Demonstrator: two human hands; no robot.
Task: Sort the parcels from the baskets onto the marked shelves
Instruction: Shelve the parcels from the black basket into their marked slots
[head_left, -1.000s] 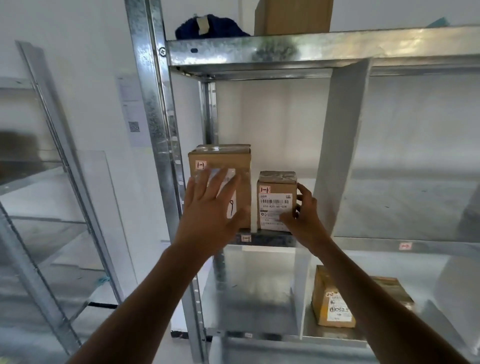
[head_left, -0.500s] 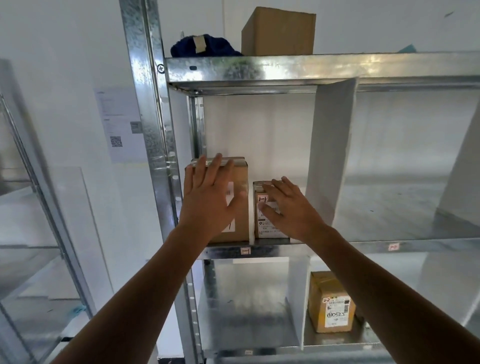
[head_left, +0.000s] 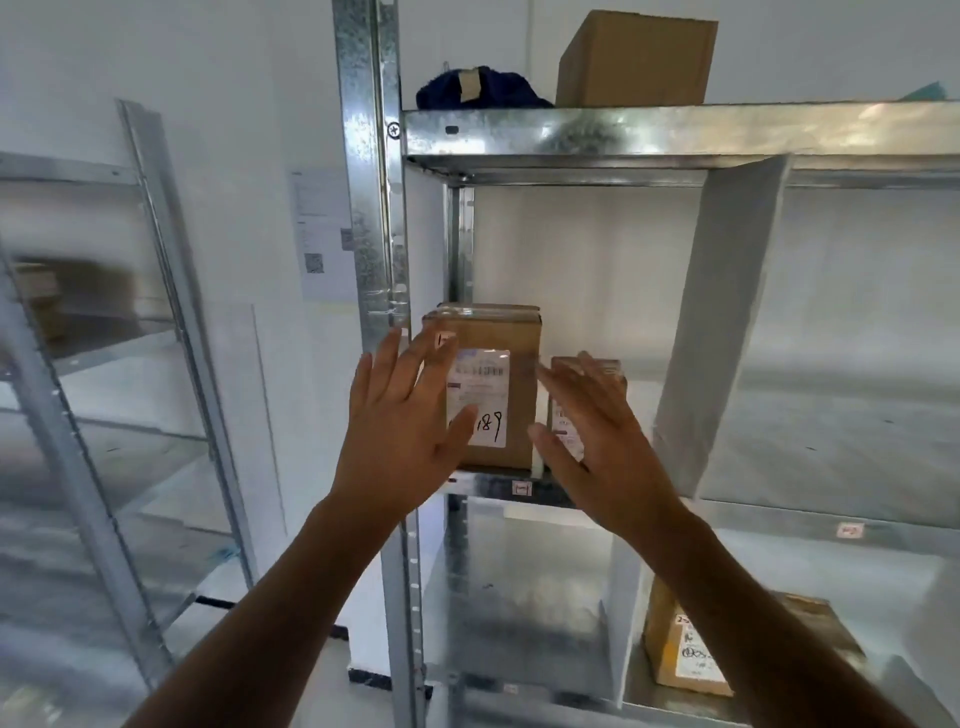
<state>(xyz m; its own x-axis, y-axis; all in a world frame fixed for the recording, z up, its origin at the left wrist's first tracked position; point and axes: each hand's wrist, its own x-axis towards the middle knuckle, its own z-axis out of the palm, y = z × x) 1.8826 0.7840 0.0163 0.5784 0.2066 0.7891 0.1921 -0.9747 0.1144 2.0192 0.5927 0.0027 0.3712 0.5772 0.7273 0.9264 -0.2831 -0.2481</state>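
Two brown parcels stand side by side in the left bay of the metal shelf (head_left: 737, 512). The taller parcel (head_left: 511, 353) carries a white label with handwritten digits. The shorter parcel (head_left: 613, 371) stands right of it, mostly hidden behind my right hand (head_left: 597, 441). My left hand (head_left: 400, 426) hovers with spread fingers in front of the taller parcel's left edge, holding nothing. My right hand is also spread flat, empty, in front of the shorter parcel. Whether either hand touches a parcel I cannot tell.
A white divider (head_left: 722, 322) closes the bay on the right. Another labelled parcel (head_left: 691, 654) sits on the shelf below. A brown box (head_left: 634, 57) and a dark blue bundle (head_left: 478, 88) lie on the top shelf. A second metal rack (head_left: 130, 364) stands at left.
Both hands have drawn back from the parcels and spread open; the taller parcel's label is now uncovered. The view has shifted slightly.
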